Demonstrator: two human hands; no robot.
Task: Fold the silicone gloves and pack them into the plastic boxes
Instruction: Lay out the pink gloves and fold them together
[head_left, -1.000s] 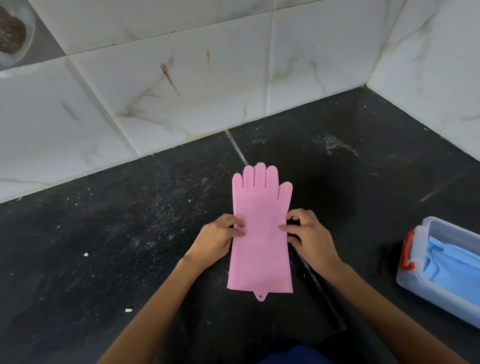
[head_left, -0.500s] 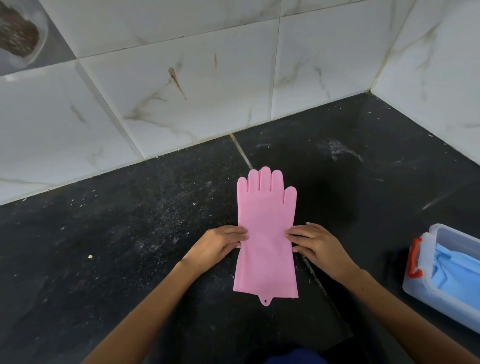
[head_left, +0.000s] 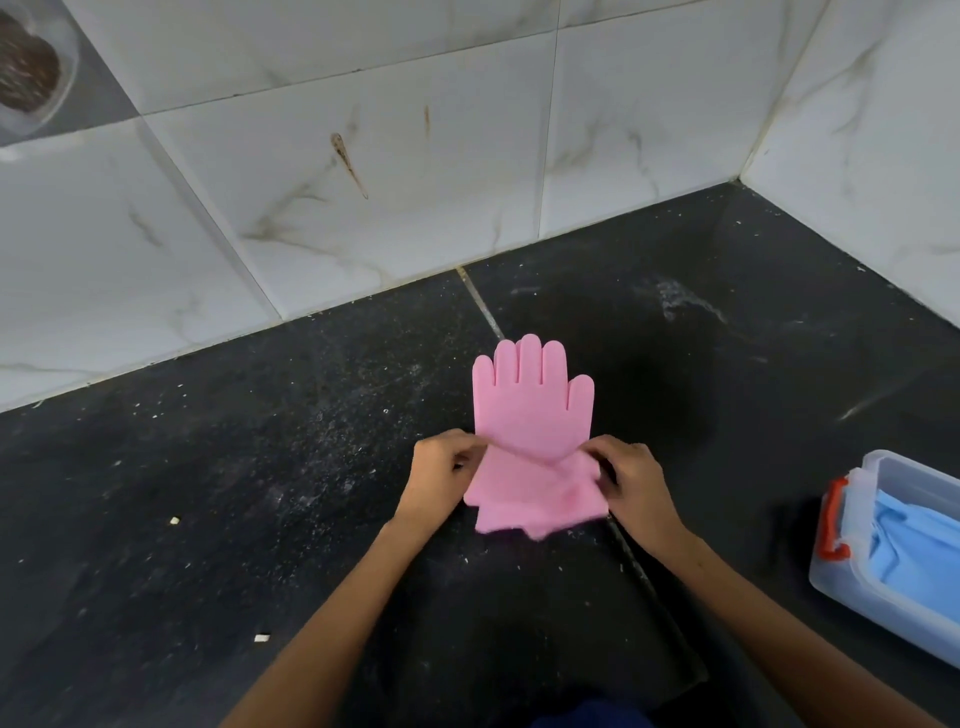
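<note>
A pink silicone glove lies on the black counter, fingers pointing away from me. Its cuff end is bunched and partly doubled over near the middle. My left hand pinches the glove's left edge at the crease. My right hand pinches the right edge at the same height. A clear plastic box with an orange latch sits at the right edge of the view, lid off, with a folded blue glove inside.
White marbled wall tiles rise behind the counter and on the right, meeting in a corner at the upper right. A round transparent object shows at the top left. Small white crumbs dot the counter.
The glove lay flat and full length a second ago with both hands resting at its sides. Now both hands grip its edges and the cuff end is gathered up toward the palm.
</note>
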